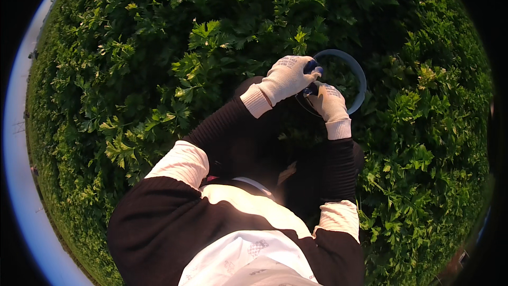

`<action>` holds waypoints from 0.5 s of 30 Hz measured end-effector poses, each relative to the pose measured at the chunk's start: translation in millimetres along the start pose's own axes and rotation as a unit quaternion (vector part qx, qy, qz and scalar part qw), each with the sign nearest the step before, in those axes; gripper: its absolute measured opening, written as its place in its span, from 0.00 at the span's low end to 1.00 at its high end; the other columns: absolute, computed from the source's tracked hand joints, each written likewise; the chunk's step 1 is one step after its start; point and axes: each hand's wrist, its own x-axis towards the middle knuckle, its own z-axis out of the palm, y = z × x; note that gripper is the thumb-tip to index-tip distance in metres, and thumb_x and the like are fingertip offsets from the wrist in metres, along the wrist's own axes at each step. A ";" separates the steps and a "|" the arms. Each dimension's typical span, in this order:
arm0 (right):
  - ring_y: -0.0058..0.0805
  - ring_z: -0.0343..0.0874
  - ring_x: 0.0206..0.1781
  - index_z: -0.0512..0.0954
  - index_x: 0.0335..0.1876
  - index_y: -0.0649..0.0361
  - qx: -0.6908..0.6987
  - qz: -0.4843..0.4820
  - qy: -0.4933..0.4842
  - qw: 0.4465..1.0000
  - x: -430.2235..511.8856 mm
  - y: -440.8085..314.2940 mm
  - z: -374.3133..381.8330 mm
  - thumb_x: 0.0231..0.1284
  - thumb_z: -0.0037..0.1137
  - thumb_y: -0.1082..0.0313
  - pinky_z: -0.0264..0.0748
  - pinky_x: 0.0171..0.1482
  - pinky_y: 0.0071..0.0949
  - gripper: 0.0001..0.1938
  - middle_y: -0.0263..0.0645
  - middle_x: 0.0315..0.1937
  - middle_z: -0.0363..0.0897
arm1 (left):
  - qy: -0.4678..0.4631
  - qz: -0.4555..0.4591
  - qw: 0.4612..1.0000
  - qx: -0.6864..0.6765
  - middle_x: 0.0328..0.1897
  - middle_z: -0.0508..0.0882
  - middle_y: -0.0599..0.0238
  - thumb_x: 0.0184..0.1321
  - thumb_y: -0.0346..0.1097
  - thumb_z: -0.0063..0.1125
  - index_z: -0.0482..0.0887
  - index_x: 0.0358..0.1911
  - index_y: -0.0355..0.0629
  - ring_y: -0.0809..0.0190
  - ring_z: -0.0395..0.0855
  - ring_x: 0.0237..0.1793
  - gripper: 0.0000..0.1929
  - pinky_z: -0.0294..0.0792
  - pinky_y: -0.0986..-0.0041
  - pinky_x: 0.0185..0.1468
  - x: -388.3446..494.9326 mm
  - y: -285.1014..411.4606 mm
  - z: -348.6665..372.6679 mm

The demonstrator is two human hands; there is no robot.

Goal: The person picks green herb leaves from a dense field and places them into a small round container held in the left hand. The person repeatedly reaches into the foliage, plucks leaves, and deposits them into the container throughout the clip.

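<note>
A grey-blue ring-shaped band (360,81), apparently plastic, stands out among the green leaves in front of me. Its right side looks broad, while only a thin edge shows at the lower left. My left hand (287,77) wears a pale knit glove with dark blue coated fingers and overlaps the ring's upper left part. From below, my right hand (330,101), in a matching glove, covers part of the ring's lower left. The bent fingers of both hands come together over that side. Whatever may be between the fingertips is hidden.
Dense leafy plants, celery-like (206,31), surround me on all sides. My dark legs (254,143) are bent beneath my arms, deep in shadow. White printed cloth (254,254) lies at the bottom of the view. Sky (20,135) shows along the left rim.
</note>
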 end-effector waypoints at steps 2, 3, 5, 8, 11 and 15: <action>0.42 0.77 0.54 0.74 0.57 0.58 0.083 -0.002 0.135 0.987 1.5 -2.0 -9.6 0.60 0.55 0.49 0.73 0.54 0.35 0.25 0.45 0.50 0.79 | 0.146 -0.034 0.980 -0.129 0.38 0.85 0.58 0.61 0.43 0.57 0.81 0.45 0.40 0.56 0.83 0.41 0.15 0.74 0.68 0.47 -7.3 -20.8 -11.0; 0.43 0.77 0.53 0.73 0.57 0.59 0.154 -0.015 0.206 0.966 6.1 -4.4 -14.4 0.57 0.59 0.48 0.73 0.54 0.35 0.28 0.45 0.50 0.79 | 0.218 -0.048 0.954 -0.201 0.38 0.84 0.55 0.62 0.42 0.56 0.80 0.45 0.39 0.55 0.83 0.41 0.14 0.74 0.66 0.45 -7.7 -30.0 -14.1; 0.42 0.77 0.53 0.71 0.59 0.59 0.244 -0.055 0.302 0.920 22.1 -14.8 -21.7 0.53 0.64 0.48 0.73 0.54 0.35 0.31 0.43 0.50 0.79 | 0.237 -0.079 0.937 -0.246 0.46 0.82 0.55 0.62 0.38 0.55 0.76 0.53 0.42 0.53 0.81 0.46 0.17 0.74 0.66 0.50 1.0 -43.5 -18.0; 0.40 0.78 0.53 0.70 0.59 0.58 0.240 -0.107 0.315 0.912 43.7 -30.3 -27.0 0.50 0.67 0.49 0.73 0.54 0.34 0.33 0.42 0.49 0.79 | 0.215 -0.048 0.971 -0.093 0.56 0.77 0.52 0.60 0.33 0.54 0.70 0.60 0.43 0.50 0.76 0.56 0.23 0.70 0.64 0.58 12.1 -47.8 -10.0; 0.39 0.77 0.55 0.68 0.62 0.52 0.147 -0.039 0.280 0.948 62.0 -48.4 -26.9 0.55 0.63 0.53 0.74 0.55 0.35 0.30 0.40 0.52 0.77 | 0.161 -0.037 0.983 -0.078 0.57 0.78 0.51 0.61 0.33 0.53 0.68 0.62 0.42 0.49 0.75 0.58 0.24 0.68 0.65 0.60 18.5 -44.5 -7.0; 0.35 0.80 0.49 0.74 0.56 0.49 0.166 -0.042 0.269 0.948 71.6 -56.1 -21.7 0.56 0.61 0.64 0.77 0.51 0.31 0.21 0.38 0.45 0.81 | 0.128 -0.064 0.986 -0.090 0.55 0.79 0.50 0.62 0.35 0.53 0.69 0.61 0.42 0.49 0.76 0.57 0.23 0.68 0.65 0.59 18.3 -42.5 -12.3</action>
